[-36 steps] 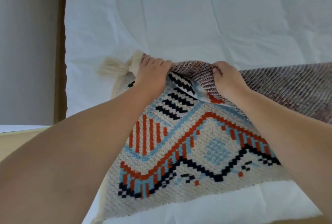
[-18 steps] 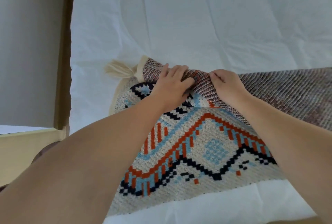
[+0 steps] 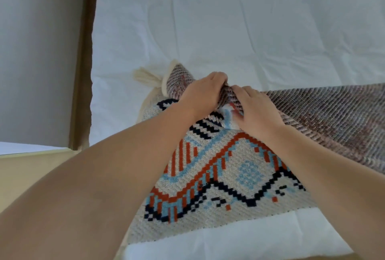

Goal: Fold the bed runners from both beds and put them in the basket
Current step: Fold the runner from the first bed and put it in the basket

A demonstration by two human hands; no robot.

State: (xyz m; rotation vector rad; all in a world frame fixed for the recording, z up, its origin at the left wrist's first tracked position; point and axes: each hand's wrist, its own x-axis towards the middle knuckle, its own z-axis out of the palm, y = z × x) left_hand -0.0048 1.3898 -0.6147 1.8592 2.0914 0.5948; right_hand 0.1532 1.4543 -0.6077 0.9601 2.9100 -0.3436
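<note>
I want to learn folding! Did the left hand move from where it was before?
Yes. The left hand slid right along the bed runner, away from the tassel, toward the right hand.

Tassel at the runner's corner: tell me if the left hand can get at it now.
Probably yes: the tassel lies uncovered on the sheet beside the left hand, which grips the runner.

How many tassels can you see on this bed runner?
1: a cream tassel at the far corner of the bed runner, on the sheet, left of the left hand. Others may be hidden under the fold.
</note>
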